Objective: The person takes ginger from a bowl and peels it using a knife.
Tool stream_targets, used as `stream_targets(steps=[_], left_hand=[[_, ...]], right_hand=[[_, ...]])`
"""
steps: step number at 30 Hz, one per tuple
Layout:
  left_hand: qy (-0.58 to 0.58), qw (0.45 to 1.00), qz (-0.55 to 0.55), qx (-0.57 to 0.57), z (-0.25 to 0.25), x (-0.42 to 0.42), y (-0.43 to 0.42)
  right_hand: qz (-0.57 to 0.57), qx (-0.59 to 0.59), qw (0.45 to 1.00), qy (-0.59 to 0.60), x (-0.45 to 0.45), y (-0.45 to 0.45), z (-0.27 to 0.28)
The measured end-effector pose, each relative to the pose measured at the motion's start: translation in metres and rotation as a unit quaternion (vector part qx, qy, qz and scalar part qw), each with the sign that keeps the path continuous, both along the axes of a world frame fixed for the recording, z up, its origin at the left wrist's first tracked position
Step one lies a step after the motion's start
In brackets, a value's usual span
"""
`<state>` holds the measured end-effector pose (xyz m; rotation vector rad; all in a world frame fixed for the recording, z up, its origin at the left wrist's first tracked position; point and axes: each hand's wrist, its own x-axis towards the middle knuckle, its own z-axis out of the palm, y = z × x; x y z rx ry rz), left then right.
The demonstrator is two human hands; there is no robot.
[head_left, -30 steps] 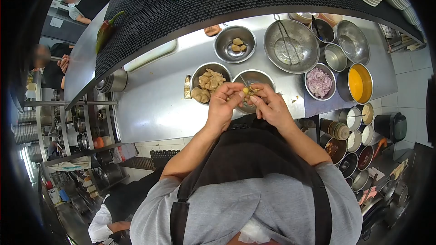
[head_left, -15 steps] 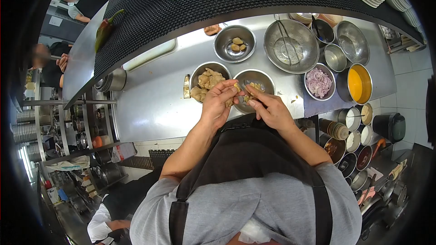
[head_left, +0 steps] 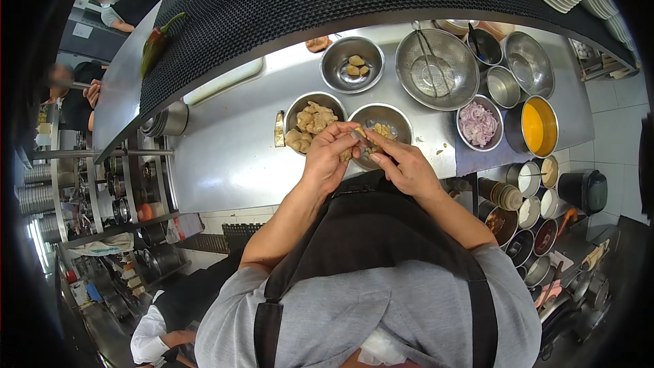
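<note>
My left hand [head_left: 327, 157] is closed on a piece of ginger [head_left: 360, 131], whose pale yellow peeled end shows at the fingertips. My right hand [head_left: 409, 163] grips what looks like a small knife [head_left: 370, 139], its thin metal blade against the ginger; the handle is hidden in the fingers. Both hands meet over the near rim of a steel bowl [head_left: 407, 123] with scraps in it. Left of that, a second steel bowl [head_left: 291, 110] is heaped with unpeeled ginger [head_left: 315, 117]. Farther back, a third bowl [head_left: 332, 71] holds several peeled pieces [head_left: 355, 61].
A steel counter [head_left: 225, 143] runs beneath everything. To the right stand a large colander [head_left: 415, 68], a bowl of sliced onion [head_left: 479, 125] and a pot of orange liquid [head_left: 538, 126]. A mesh-covered shelf [head_left: 286, 10] overhangs the back. A co-worker [head_left: 163, 334] is at lower left.
The blade in my right hand has shifted slightly and now shows against the ginger. The left fingers have turned the ginger a little. The bowls have stayed in place.
</note>
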<state>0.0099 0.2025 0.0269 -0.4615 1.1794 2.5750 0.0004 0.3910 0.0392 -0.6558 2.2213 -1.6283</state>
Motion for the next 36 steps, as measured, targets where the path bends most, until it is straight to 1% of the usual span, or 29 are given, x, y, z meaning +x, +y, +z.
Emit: stream_targets(steps=[3, 5, 6, 8, 9, 11, 15, 18, 20, 24, 26, 27, 30, 32, 36], left_hand=[[0.005, 1.0, 0.001, -0.001, 0.001, 0.001, 0.001], [0.005, 0.999, -0.01, -0.04, 0.005, 0.004, 0.005], [0.005, 0.999, -0.01, -0.041, 0.007, 0.004, 0.007], [0.003, 1.0, 0.002, -0.027, 0.009, 0.005, 0.009], [0.003, 1.0, 0.001, -0.027, 0.009, 0.004, 0.009], [0.006, 1.0, 0.0, -0.012, 0.01, 0.004, 0.009], [-0.01, 1.0, 0.011, -0.009, 0.009, 0.004, 0.006], [-0.011, 1.0, 0.005, -0.009, 0.008, 0.004, 0.005], [-0.012, 1.0, 0.003, -0.006, 0.008, 0.004, 0.005], [-0.007, 1.0, 0.0, -0.001, 0.009, 0.004, 0.005], [0.0, 1.0, -0.015, -0.015, 0.008, 0.006, 0.005], [0.0, 1.0, -0.015, -0.015, 0.008, 0.006, 0.006], [0.02, 0.999, -0.014, -0.03, 0.009, 0.008, 0.008], [0.036, 0.998, -0.018, -0.044, 0.01, 0.009, 0.008], [0.036, 0.997, -0.023, -0.061, 0.0, 0.013, 0.005]], right_hand=[[-0.009, -0.009, 0.999, 0.031, -0.001, 0.0, -0.002], [-0.008, 0.011, 1.0, -0.017, -0.004, 0.002, 0.0], [-0.009, 0.01, 1.0, -0.017, -0.005, 0.003, 0.004], [0.01, -0.02, 0.995, -0.101, -0.006, 0.005, 0.01], [0.009, -0.02, 0.995, -0.101, -0.005, 0.006, 0.009], [0.006, -0.018, 0.999, -0.025, -0.002, 0.006, 0.003], [0.01, -0.002, 1.0, -0.002, 0.001, 0.007, 0.0], [0.016, 0.008, 0.999, -0.031, 0.002, 0.009, -0.001], [0.012, -0.026, 0.999, 0.026, 0.002, 0.008, -0.01], [0.007, -0.036, 0.998, 0.044, 0.003, 0.008, -0.01], [0.014, -0.006, 1.0, 0.007, 0.003, 0.009, -0.001], [0.013, -0.006, 1.0, 0.007, 0.003, 0.009, -0.001], [0.013, -0.027, 1.0, 0.002, 0.001, 0.006, 0.0], [0.013, -0.035, 0.997, -0.066, 0.001, 0.006, 0.005], [0.006, -0.078, 0.994, -0.07, 0.002, 0.004, -0.004]])
